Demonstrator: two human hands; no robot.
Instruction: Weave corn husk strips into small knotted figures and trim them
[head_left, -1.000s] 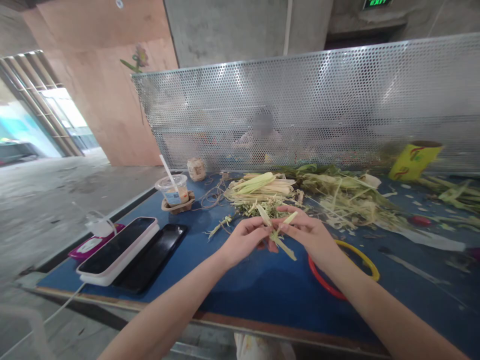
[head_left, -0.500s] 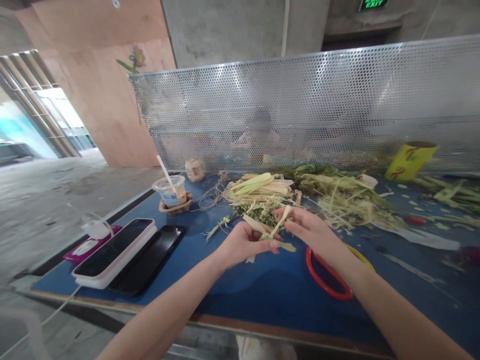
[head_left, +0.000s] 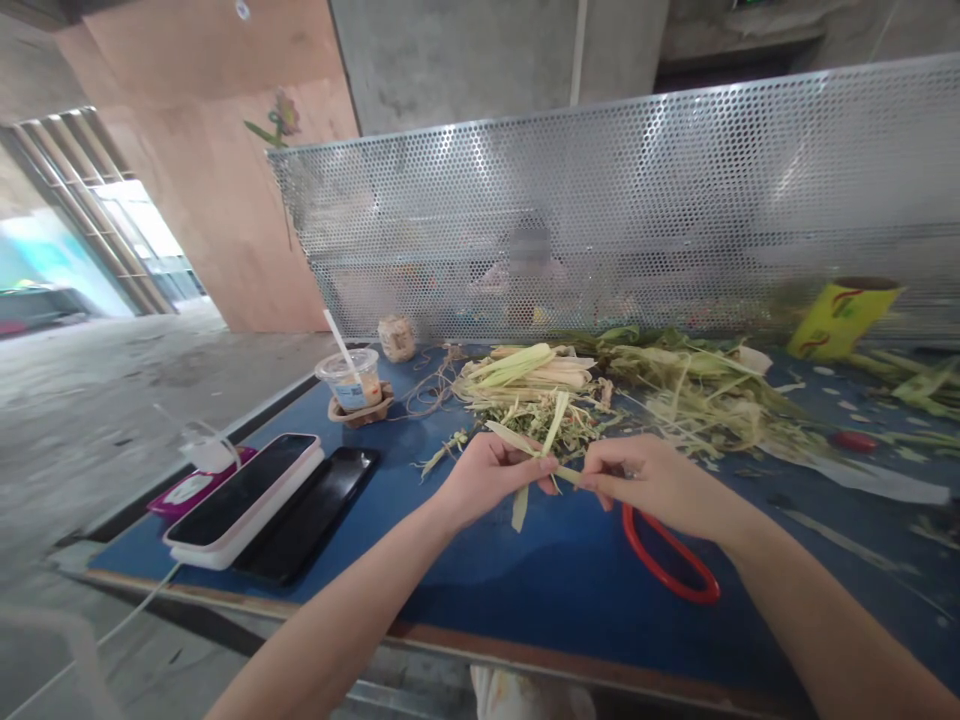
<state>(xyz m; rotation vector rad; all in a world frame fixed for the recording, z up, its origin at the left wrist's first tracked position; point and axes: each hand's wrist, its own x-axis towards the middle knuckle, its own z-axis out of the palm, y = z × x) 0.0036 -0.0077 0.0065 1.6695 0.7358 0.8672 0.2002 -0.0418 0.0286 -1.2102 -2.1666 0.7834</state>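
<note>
Pale green corn husk strips (head_left: pixel 555 425) cross one another above the table's front half. My left hand (head_left: pixel 499 475) pinches them where they meet, thumb on top, with ends sticking out to several sides. From the right, my right hand (head_left: pixel 637 478) grips the end of one strip between thumb and fingers. Just behind both hands lies a heap of small dried green pieces (head_left: pixel 517 420), and behind that a stack of flat husks (head_left: pixel 525 370). Red-handled scissors (head_left: pixel 667 565) lie on the table below my right wrist, partly hidden by it.
At the left are a white-edged phone or power bank (head_left: pixel 244 500), a black phone (head_left: pixel 311 515) and a drink cup with a straw (head_left: pixel 352 380). Loose husks (head_left: pixel 712 395) and a yellow roll (head_left: pixel 844 318) lie right. A perforated metal screen (head_left: pixel 465 220) closes the back, a person behind it.
My right hand has left the upright strip and moved down to grip the strip end pointing right. My left hand keeps hold of the crossing. The view has shifted slightly.
</note>
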